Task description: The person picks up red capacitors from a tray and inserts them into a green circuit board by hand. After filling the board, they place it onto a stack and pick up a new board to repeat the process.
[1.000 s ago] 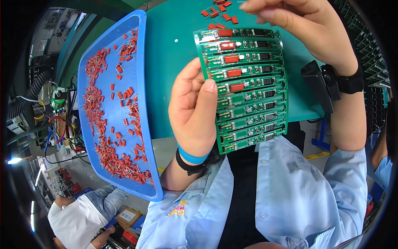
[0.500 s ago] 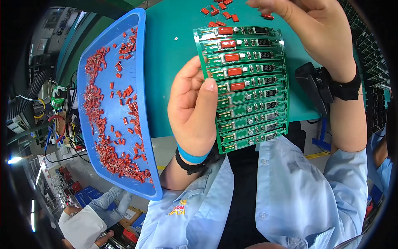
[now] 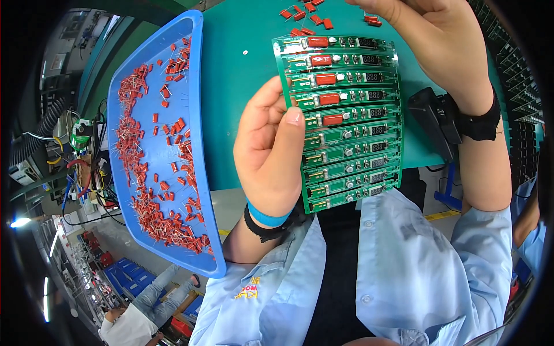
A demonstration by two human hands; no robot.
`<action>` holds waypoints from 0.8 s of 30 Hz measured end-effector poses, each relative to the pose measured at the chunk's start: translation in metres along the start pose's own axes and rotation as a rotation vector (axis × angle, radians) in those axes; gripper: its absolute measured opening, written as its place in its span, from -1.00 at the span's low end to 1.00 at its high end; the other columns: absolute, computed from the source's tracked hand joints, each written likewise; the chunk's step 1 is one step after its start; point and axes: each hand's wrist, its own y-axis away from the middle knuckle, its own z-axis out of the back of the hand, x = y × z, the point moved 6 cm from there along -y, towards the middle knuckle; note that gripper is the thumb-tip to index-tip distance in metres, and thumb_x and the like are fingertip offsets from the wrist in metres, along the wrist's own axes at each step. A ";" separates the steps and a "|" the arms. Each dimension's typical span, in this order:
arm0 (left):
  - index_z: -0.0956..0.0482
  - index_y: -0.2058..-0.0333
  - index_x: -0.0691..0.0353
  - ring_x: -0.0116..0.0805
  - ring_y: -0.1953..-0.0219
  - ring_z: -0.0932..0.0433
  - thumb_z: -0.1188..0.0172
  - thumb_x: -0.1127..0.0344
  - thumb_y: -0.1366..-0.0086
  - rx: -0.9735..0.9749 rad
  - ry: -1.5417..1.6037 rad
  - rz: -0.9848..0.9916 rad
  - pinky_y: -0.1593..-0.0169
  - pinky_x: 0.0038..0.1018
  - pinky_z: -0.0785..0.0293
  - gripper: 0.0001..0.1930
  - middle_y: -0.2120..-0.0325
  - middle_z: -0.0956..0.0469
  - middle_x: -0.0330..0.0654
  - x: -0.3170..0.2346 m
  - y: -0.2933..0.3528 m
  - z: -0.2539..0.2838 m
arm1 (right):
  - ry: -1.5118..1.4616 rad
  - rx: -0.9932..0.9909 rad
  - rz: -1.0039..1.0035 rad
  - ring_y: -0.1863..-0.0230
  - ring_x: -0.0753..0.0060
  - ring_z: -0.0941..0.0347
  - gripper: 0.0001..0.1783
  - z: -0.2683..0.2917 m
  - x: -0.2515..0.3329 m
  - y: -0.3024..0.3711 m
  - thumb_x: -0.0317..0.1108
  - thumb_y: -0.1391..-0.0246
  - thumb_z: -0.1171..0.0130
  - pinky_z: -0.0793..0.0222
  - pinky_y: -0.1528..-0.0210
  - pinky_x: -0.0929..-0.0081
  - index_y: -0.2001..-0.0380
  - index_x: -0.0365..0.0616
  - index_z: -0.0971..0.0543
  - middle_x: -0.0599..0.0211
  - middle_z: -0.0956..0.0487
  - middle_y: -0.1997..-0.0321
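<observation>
- Between gripping fingers of left hand (image 3: 270, 147): one green rectangular circuit-board panel (image 3: 332, 136), ten rows.
- Fitted with red box-shaped components (image 3: 333, 120): five upper rows; apparently outstanding: five lower.
- In blue plastic tray (image 3: 197, 57): uncountably many more.
- Cannot tell grip of right hand (image 3: 441, 43), cropped at fingertips.
- On teal table (image 3: 231, 34): roughly eleven loose components (image 3: 328, 23).

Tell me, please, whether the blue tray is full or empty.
Partly filled: red components lie scattered in the blue tray, with bare patches showing between them.
</observation>
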 end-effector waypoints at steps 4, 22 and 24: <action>-0.15 -0.08 0.46 -0.41 0.08 -0.43 0.14 0.57 -0.27 0.018 0.020 -0.001 0.00 -0.51 -0.34 -0.61 0.08 -0.42 -0.01 0.001 0.001 0.002 | 0.786 0.018 -0.369 0.31 0.57 -0.43 -0.85 -0.009 0.028 -0.003 -0.56 0.03 -0.12 -0.36 0.23 0.68 0.32 -0.30 -0.51 0.32 -0.52 0.38; -0.13 -0.08 0.44 -0.43 0.08 -0.42 0.14 0.54 -0.28 -0.048 -0.011 -0.018 0.01 -0.53 -0.34 -0.61 0.06 -0.40 -0.01 0.007 0.010 0.024 | 0.945 0.352 -0.620 0.50 0.39 -0.48 -0.89 -0.056 0.014 0.008 -0.50 0.18 -0.21 -0.38 0.47 0.55 0.50 -0.28 -0.53 0.18 -0.52 0.52; -0.13 -0.09 0.44 -0.43 0.08 -0.42 0.14 0.54 -0.28 -0.011 0.024 0.008 0.01 -0.53 -0.34 -0.61 0.06 -0.40 -0.01 0.010 0.010 0.017 | 0.981 0.347 -0.535 0.49 0.34 -0.48 -0.89 -0.054 0.022 0.012 -0.50 0.18 -0.21 -0.38 0.45 0.54 0.49 -0.28 -0.54 0.16 -0.52 0.52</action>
